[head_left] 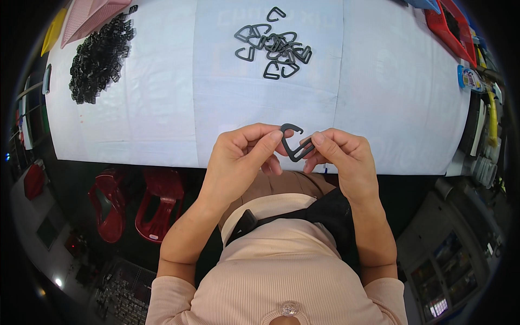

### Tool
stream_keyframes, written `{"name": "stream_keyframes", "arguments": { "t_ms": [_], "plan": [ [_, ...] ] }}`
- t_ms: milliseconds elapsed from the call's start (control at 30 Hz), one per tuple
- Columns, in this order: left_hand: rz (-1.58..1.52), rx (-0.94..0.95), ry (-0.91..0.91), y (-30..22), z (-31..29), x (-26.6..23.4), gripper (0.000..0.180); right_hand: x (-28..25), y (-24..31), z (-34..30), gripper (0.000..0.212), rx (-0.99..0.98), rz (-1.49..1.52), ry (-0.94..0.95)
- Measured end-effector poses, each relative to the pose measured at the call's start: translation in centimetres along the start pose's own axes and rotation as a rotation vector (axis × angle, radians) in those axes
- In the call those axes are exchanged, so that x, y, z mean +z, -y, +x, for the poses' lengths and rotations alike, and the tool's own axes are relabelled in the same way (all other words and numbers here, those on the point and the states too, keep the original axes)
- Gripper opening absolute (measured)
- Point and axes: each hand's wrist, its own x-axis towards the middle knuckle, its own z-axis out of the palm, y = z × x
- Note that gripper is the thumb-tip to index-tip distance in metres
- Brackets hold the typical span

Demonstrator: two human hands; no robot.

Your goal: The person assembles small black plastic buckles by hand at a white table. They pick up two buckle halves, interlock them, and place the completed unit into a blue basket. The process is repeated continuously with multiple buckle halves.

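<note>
Between my two hands, just above the table's near edge, is a dark grey plastic hook (pixel 290 142) with a curved open end and a slotted straight bar. My left hand (pixel 246 154) pinches its curved side between thumb and forefinger. The slotted bar's end is gripped by the thumb and fingers of my right hand (pixel 341 157). Farther back on the table lies a loose pile of similar grey hooks (pixel 281 46), with a single hook (pixel 276 14) apart behind it.
A white-covered table (pixel 146 119) spans the view. At its far left sit a heap of small black plastic parts (pixel 100 59) and a pink basket (pixel 89 19). A red basket (pixel 452 32) stands at the far right. Red chairs (pixel 160 203) are below the left edge.
</note>
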Motion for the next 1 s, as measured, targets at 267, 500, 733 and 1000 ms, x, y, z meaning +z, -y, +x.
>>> {"name": "stream_keyframes", "arguments": {
  "t_ms": [267,500,733,1000],
  "plan": [
    [-0.056,-0.008,0.089,0.0,0.5,0.0,0.020,0.2,-0.4,1.3,0.023,-0.077,-0.088,-0.076],
    [-0.112,0.118,-0.106,0.8,2.6,0.1,0.020,2.8,-0.6,3.4,0.020,-0.159,-0.134,-0.156],
    [-0.179,0.240,-0.221,2.4,5.5,-1.8,0.017,3.1,0.0,10.4,0.033,-0.053,-0.330,-0.092],
    [-0.500,0.287,0.051,0.3,6.3,-6.7,0.033,-3.0,2.7,27.2,0.028,-0.631,-1.249,-0.300]
  ]
}}
